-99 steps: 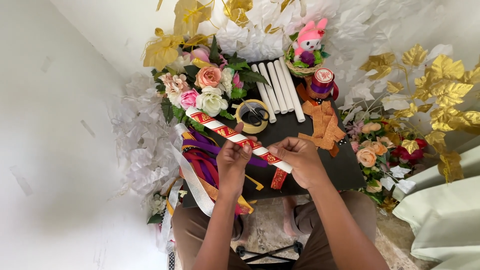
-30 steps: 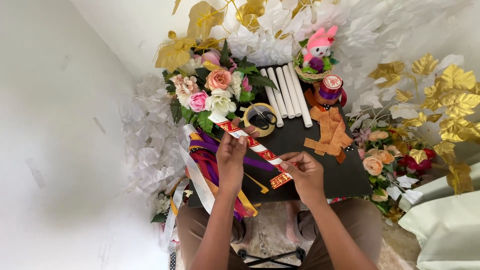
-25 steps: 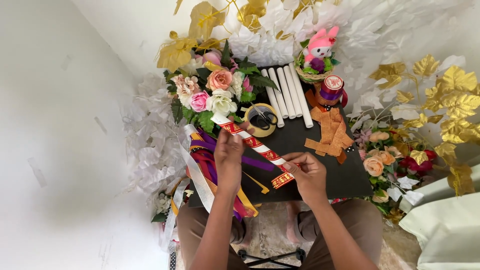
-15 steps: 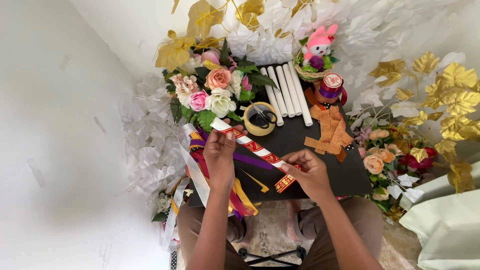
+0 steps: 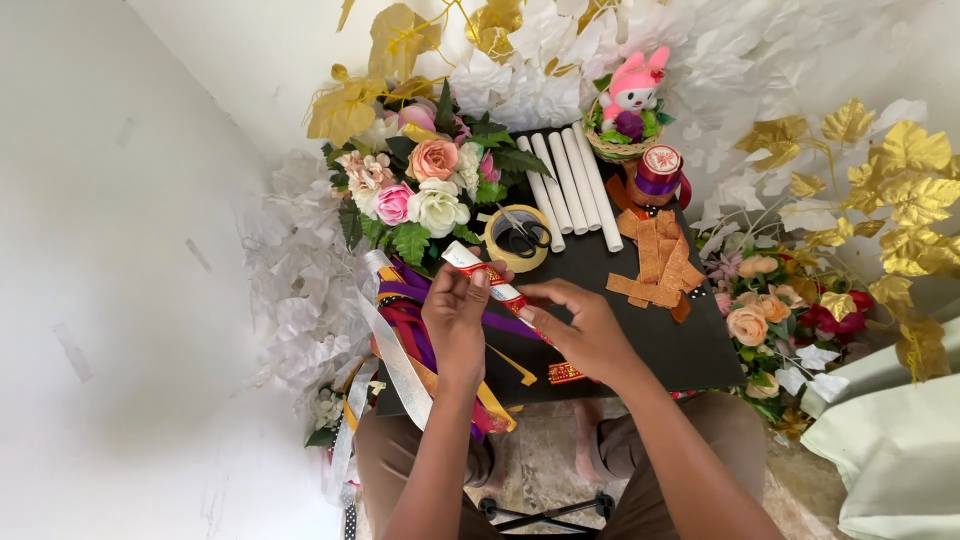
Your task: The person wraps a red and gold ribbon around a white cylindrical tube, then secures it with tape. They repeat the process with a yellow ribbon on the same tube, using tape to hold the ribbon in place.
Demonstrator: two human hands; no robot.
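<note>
While purple and red satin ribbons point(image 5: 415, 325) trailed off the black board point(image 5: 700, 345), the left hand point(image 5: 455, 315) clamped the white red-banded paper tube point(image 5: 480, 272), the right hand point(image 5: 585, 335) pinching its lower end.

We count four white paper tubes point(image 5: 568, 190) lying side by side, one roll of tape point(image 5: 517, 240) with one pair of scissors point(image 5: 520, 232) across it, one pink plush rabbit point(image 5: 634, 85) in one small wicker basket point(image 5: 612, 148), and one stack of ribbon spools point(image 5: 660, 175). One red-and-white wrapped stick point(image 5: 488, 280) shows between our two hands. The orange paper strips point(image 5: 658, 270) overlap too much to count.
</note>
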